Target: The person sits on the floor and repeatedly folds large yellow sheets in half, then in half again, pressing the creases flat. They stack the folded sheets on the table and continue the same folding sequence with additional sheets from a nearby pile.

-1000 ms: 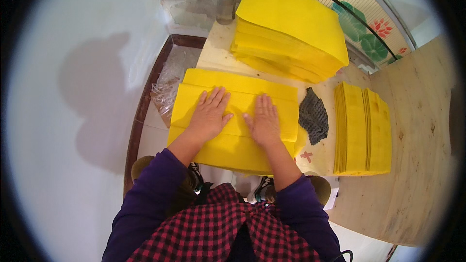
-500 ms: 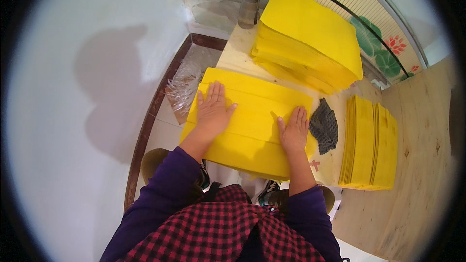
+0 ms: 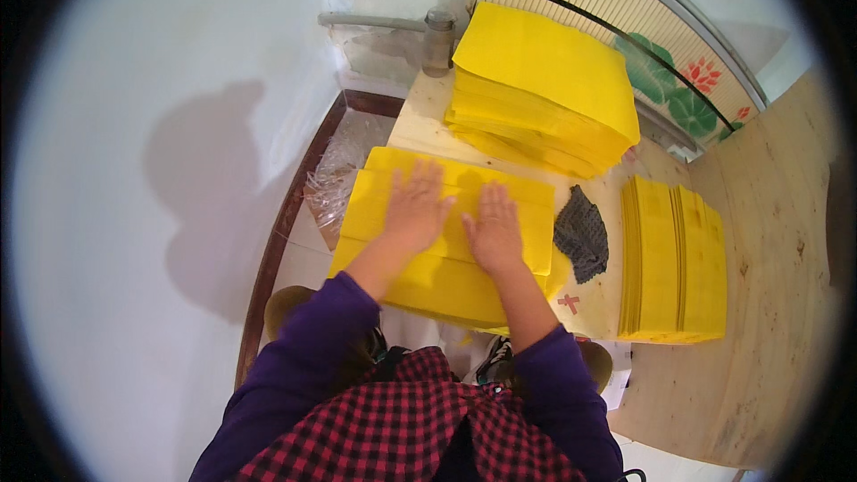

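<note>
Left hand [image 3: 418,207] and right hand [image 3: 493,228] lie spread flat, hiding yellow sheet [image 3: 393,272] folds

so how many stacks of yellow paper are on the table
3. A tall stack sits at the far edge, a folded stack lies at the right, and a near stack lies under the left hand and right hand. None seem hidden.

bright even light, soft shadow on left wall, fisheye edges bent, dark rim
</note>
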`<state>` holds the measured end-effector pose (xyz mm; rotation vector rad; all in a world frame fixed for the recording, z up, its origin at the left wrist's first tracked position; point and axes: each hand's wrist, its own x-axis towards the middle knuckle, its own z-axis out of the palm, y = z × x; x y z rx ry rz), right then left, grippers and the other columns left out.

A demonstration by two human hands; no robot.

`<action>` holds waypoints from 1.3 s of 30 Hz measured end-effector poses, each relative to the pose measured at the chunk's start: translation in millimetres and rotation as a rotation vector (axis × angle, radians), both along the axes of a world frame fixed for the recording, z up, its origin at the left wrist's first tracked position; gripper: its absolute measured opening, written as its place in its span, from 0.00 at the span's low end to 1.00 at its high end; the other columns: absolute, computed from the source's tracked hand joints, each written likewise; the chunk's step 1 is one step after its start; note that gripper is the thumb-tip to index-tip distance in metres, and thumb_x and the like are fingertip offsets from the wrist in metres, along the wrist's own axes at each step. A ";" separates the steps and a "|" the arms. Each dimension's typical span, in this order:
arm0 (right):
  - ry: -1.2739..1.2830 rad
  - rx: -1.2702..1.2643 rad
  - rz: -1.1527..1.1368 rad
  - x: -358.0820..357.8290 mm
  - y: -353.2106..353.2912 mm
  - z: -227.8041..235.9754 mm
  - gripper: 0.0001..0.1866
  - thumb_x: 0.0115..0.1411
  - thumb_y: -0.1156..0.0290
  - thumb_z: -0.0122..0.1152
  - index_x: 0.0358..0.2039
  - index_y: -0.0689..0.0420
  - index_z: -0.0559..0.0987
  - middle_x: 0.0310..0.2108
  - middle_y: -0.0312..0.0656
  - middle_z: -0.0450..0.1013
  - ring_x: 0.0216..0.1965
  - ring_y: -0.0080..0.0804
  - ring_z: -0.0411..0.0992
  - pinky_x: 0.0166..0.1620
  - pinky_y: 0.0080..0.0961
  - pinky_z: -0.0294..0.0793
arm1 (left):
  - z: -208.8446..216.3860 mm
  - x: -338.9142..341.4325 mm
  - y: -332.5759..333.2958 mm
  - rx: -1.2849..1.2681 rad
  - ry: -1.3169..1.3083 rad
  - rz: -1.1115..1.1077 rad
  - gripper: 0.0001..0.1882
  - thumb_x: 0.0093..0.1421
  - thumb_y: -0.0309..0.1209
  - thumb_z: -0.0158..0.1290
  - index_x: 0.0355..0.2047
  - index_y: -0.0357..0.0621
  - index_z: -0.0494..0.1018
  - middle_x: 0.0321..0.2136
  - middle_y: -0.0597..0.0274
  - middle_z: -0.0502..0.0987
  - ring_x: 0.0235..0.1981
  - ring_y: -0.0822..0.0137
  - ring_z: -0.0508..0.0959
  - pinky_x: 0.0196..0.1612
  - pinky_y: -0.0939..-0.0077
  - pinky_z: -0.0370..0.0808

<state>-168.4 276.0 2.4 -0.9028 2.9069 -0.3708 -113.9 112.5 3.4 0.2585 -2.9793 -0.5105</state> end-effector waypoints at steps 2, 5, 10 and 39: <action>-0.044 -0.022 0.142 3.8 -18.0 -1.3 0.38 0.64 0.51 0.42 0.67 0.62 0.51 0.70 0.48 0.44 0.71 0.42 0.38 0.70 0.40 0.37 | 0.2 -14.9 19.3 0.238 -0.007 -0.091 0.33 0.68 0.49 0.33 0.66 0.39 0.51 0.67 0.51 0.52 0.70 0.56 0.48 0.69 0.56 0.38; 0.056 0.164 0.168 10.4 -15.9 -8.2 0.37 0.64 0.54 0.43 0.67 0.62 0.51 0.70 0.49 0.44 0.71 0.42 0.39 0.70 0.41 0.37 | -7.0 -20.4 32.6 0.385 -0.024 -0.103 0.33 0.68 0.49 0.35 0.66 0.41 0.53 0.67 0.52 0.54 0.69 0.57 0.50 0.69 0.57 0.40; 0.025 0.092 -0.030 -2.1 11.6 -18.4 0.39 0.64 0.50 0.45 0.67 0.63 0.50 0.70 0.52 0.43 0.71 0.45 0.39 0.69 0.42 0.39 | -21.6 -6.0 8.3 -0.075 0.001 0.013 0.34 0.67 0.49 0.37 0.67 0.43 0.52 0.68 0.56 0.52 0.69 0.61 0.49 0.69 0.56 0.41; 0.004 0.123 -0.014 6.4 12.0 -17.4 0.37 0.66 0.50 0.40 0.68 0.61 0.50 0.70 0.47 0.43 0.71 0.40 0.39 0.70 0.41 0.36 | -23.1 -6.0 16.4 -0.021 -0.011 -0.025 0.34 0.65 0.49 0.41 0.66 0.43 0.54 0.68 0.59 0.52 0.70 0.64 0.49 0.69 0.55 0.38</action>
